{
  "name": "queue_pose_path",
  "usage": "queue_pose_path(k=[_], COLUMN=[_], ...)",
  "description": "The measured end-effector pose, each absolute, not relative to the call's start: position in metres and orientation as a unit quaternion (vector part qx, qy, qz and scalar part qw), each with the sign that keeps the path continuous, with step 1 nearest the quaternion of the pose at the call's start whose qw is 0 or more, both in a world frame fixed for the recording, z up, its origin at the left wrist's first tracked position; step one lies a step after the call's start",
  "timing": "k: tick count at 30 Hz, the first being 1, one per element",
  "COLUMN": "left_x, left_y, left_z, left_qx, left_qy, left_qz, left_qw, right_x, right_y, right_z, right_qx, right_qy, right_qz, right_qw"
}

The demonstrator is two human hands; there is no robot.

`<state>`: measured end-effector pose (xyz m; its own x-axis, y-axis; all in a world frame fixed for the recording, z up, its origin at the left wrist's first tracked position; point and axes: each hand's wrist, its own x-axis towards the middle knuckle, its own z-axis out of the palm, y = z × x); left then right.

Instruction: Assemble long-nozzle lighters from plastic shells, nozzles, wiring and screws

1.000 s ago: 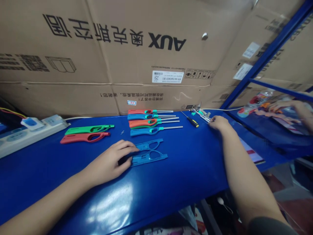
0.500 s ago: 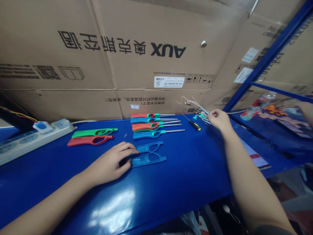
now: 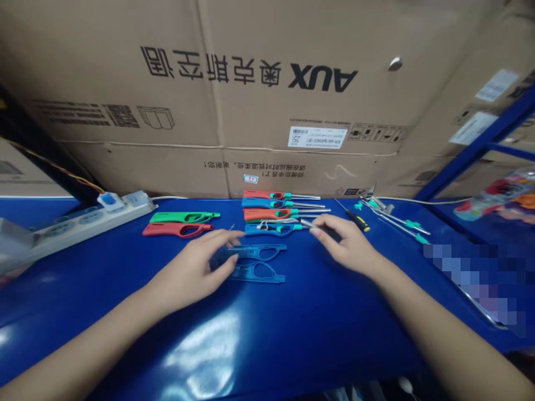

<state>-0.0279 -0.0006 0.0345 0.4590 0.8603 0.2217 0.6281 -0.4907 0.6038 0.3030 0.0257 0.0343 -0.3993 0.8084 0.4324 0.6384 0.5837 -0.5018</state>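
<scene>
My right hand [image 3: 349, 240] pinches a metal lighter tube [image 3: 307, 223], whose loose wire end [image 3: 267, 225] reaches left over a blue lighter. Two blue lighter shell halves, an upper one [image 3: 278, 252] and a lower one [image 3: 275, 277], lie side by side on the blue table [image 3: 317, 323]. Over their handle ends is my left hand [image 3: 196, 267], thumb and fingers apart; whether it touches them I cannot tell. Behind the halves lies a row of lighters with metal tubes, among them a blue lighter [image 3: 254, 229] and an orange lighter [image 3: 261, 214].
Left of the row are a green shell [image 3: 175, 217] and a red shell [image 3: 167, 229], with small pins [image 3: 232, 226] nearby. A screwdriver [image 3: 358, 220] and more metal tubes [image 3: 401, 224] lie at right. A power strip [image 3: 79, 223] stands left; cardboard [image 3: 251, 122] walls the back.
My right hand has come left from the pile of tubes, bringing one tube with wires near the blue halves. My left hand stays by the halves. The view has shifted left.
</scene>
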Motion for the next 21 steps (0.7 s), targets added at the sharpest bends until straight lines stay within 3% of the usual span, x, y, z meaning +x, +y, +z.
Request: queue_pose_path(k=[4, 7, 14, 21], left_x=[-0.014, -0.01, -0.019, -0.022], left_y=[-0.007, -0.008, 0.0, 0.006], left_z=[0.041, 0.043, 0.039, 0.034], left_qx=[0.604, 0.5, 0.433, 0.487], left_qy=[0.475, 0.464, 0.468, 0.479], left_qz=[0.308, 0.275, 0.273, 0.293], left_qw=[0.561, 0.678, 0.72, 0.669], right_x=[0.279, 0.273, 0.277, 0.279], right_y=[0.007, 0.0, 0.005, 0.004], right_z=[0.025, 0.021, 0.02, 0.024], right_qx=[-0.361, -0.328, -0.322, -0.319], right_qy=[-0.85, -0.874, -0.91, -0.92], right_qz=[0.184, 0.169, 0.109, 0.089], right_qw=[0.335, 0.316, 0.238, 0.209])
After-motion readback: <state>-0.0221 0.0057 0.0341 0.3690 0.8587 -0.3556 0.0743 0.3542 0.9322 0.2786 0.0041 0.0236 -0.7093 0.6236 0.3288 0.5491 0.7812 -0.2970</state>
